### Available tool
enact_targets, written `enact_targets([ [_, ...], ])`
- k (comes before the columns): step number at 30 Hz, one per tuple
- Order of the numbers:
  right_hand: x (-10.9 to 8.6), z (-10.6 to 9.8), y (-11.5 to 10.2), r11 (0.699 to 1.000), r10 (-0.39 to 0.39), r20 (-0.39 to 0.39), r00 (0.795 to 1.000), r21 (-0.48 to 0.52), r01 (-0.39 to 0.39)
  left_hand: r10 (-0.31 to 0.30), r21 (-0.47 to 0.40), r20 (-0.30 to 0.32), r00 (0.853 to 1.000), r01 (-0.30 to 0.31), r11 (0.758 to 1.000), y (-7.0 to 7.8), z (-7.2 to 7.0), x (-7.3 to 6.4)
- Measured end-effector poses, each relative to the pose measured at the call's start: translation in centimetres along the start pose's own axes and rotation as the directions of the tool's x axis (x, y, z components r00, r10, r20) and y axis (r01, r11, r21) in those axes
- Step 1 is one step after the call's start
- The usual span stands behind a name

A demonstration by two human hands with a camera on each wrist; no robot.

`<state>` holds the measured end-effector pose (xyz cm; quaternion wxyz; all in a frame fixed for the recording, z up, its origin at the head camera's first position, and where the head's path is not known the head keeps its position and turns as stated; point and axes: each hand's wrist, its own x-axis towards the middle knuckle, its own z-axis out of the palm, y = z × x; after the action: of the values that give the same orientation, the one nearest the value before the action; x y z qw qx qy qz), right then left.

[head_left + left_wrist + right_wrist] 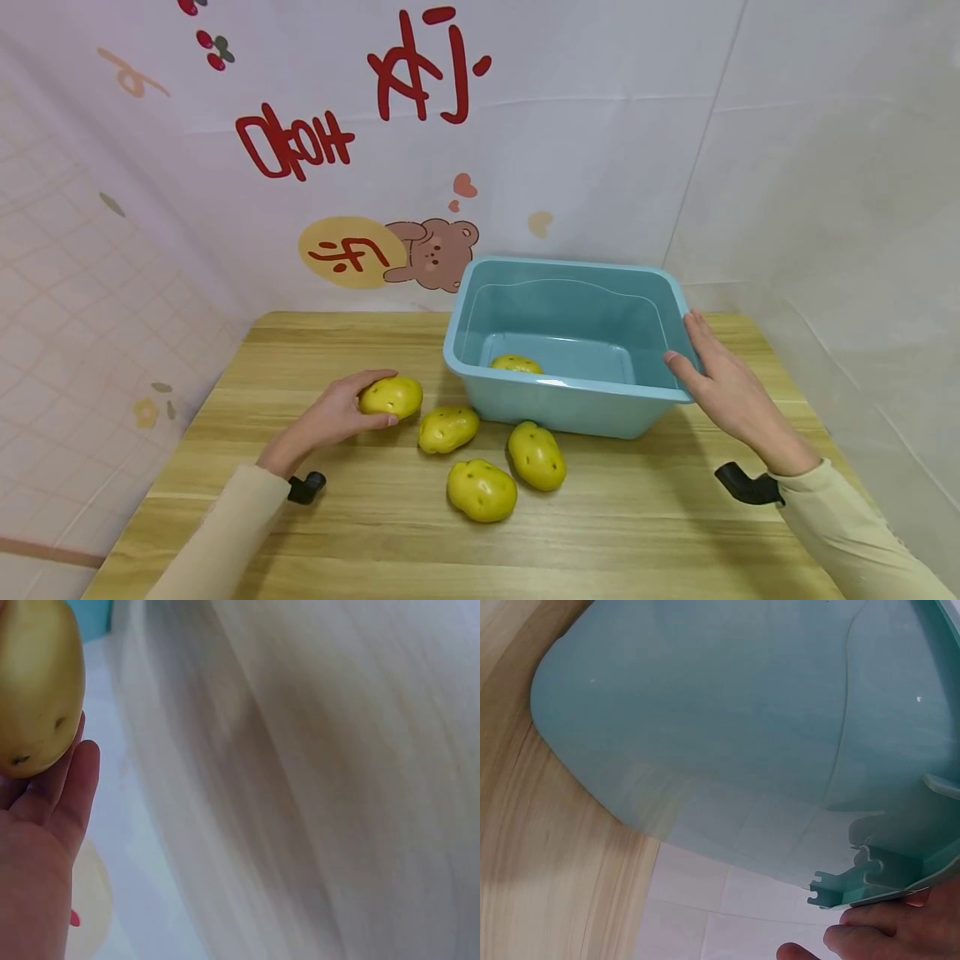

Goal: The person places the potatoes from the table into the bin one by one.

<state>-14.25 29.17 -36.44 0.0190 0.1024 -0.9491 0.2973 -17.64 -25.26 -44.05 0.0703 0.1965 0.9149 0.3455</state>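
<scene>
My left hand (348,408) grips a yellow potato (392,397) between thumb and fingers, left of the blue plastic bin (573,400). The left wrist view shows this potato (41,682) at the upper left, against the fingers. My right hand (723,383) holds the bin's right end at the rim, the thumb over its front corner. In the right wrist view, curled fingers (889,926) meet the rim from outside. Inside the bin lies one potato (516,363), partly hidden by the front wall.
Three more potatoes lie on the wooden table: one (448,429) beside the held potato, one (537,456) before the bin, and one (482,490) nearest me. A printed white curtain (585,150) hangs behind the table and along both sides.
</scene>
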Motion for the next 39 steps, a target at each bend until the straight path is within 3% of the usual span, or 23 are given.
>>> enact_targets([
  [12, -0.1, 0.0, 0.1, 1.000, 0.001, -0.011, 1.000, 0.008, -0.001, 0.060, -0.025, -0.132, 0.989, -0.064, 0.998, 2.6, -0.4, -1.5],
  [25, -0.1, 0.0, 0.3, 1.000, -0.008, -0.019, 1.000, 0.016, 0.009, 0.122, -0.041, -0.205, 0.971, -0.133, 0.990, 6.4, -1.3, -2.0],
  [39, 0.0, 0.3, 0.3, 0.999, -0.015, -0.029, 0.999, 0.033, 0.016, 0.243, -0.010, -0.274, 0.930, -0.256, 0.967, 11.0, -2.2, -1.8],
])
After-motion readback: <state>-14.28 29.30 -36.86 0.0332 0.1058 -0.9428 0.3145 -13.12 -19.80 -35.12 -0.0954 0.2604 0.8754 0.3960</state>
